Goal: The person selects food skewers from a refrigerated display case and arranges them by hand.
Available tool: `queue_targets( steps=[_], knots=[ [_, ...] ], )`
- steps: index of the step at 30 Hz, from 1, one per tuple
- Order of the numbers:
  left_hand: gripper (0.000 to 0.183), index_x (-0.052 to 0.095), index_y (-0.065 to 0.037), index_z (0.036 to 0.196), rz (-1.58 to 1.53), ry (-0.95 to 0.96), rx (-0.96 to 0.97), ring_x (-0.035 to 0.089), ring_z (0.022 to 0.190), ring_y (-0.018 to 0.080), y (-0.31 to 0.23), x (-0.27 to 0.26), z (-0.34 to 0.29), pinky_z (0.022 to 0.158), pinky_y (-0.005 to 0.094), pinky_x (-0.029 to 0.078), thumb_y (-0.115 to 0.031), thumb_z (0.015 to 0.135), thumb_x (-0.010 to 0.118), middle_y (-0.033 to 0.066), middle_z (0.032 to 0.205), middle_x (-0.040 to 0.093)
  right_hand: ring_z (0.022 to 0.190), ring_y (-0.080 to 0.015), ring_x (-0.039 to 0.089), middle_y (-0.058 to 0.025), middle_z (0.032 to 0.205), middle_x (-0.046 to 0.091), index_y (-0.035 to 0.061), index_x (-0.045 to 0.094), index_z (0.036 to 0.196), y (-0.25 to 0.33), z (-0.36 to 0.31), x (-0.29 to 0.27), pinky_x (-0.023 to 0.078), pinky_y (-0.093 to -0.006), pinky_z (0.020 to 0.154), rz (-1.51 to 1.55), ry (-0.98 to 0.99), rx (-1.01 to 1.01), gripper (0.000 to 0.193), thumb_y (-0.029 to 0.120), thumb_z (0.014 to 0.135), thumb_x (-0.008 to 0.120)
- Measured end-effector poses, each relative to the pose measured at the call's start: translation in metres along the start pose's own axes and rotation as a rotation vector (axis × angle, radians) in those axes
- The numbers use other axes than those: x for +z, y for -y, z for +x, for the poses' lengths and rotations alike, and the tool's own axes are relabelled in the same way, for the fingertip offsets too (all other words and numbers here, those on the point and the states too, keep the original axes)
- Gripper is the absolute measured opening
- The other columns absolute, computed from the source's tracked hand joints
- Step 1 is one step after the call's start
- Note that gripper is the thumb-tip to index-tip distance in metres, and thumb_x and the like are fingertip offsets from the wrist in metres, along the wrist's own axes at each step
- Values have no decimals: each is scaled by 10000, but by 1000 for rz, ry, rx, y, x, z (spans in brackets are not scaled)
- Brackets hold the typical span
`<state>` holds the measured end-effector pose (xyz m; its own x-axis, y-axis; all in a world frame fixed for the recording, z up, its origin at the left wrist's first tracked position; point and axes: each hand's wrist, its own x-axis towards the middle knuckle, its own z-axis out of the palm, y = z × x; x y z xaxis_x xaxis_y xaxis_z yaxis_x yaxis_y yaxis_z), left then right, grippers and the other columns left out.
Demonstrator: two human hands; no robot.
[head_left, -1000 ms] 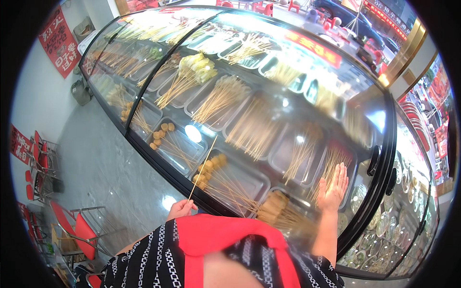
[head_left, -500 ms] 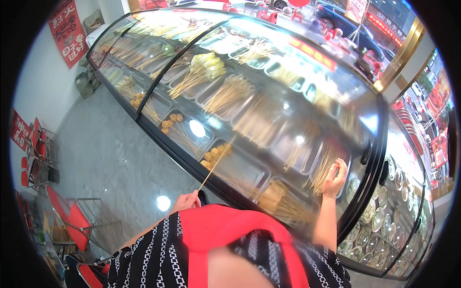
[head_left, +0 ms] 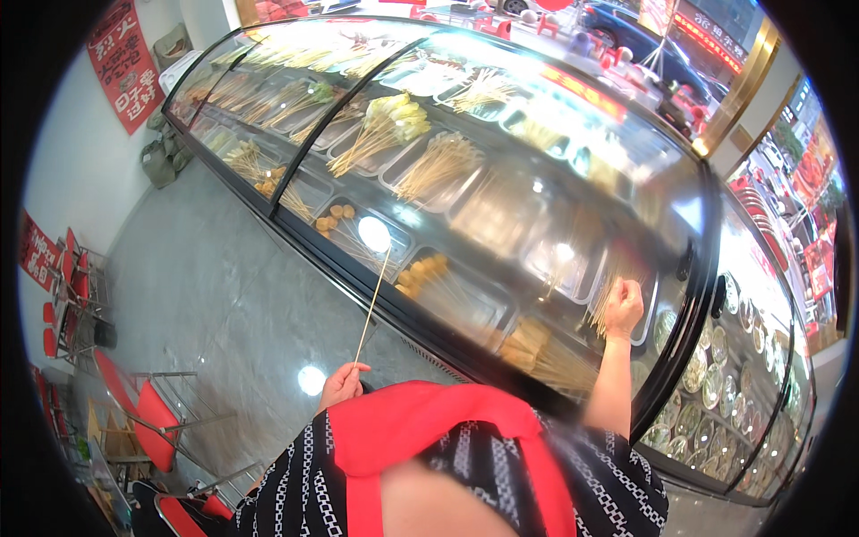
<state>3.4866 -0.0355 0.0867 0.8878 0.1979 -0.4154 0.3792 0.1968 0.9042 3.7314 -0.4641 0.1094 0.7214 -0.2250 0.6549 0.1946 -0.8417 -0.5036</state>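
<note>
My left hand (head_left: 343, 385) is closed on the lower end of a thin bare wooden skewer (head_left: 372, 304) that points up toward the curved glass front of a long display case (head_left: 501, 170). My right hand (head_left: 624, 309) reaches into the case at the right, fingers closed around a bunch of skewers (head_left: 604, 300) standing in a metal tray. A tray of round golden balls on sticks (head_left: 422, 268) lies between the two hands, behind the glass.
Metal trays of skewered food (head_left: 394, 125) fill the case. A grey tiled floor (head_left: 206, 295) runs along its front. Red chairs with metal frames (head_left: 148, 416) stand at the lower left. Stacked metal plates (head_left: 716, 376) sit at the case's right end.
My right hand went from flat and open on the case to closed on the skewers in the tray. The view has swung, and the left hand keeps the bare skewer.
</note>
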Motion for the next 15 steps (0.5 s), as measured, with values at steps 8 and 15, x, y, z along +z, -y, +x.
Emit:
queue_targets(
  steps=[8,15],
  knots=[
    [244,567,-43,1041,78,73,44,394,506,13,-3,-68,21,459,162,316,-175,901,417,-47,596,464,885,-296,505,-146,925,527,10,533,895,69,-40,37,400,-367,785,-101,-26,-108,214,114,718,593],
    [283,500,-75,1151,-38,-3,171,374,480,18,-19,-140,31,451,166,301,-138,901,385,-30,589,481,1140,-309,382,-171,1205,436,30,489,1118,176,-48,120,261,-434,966,-135,80,-268,425,176,729,579]
  ],
)
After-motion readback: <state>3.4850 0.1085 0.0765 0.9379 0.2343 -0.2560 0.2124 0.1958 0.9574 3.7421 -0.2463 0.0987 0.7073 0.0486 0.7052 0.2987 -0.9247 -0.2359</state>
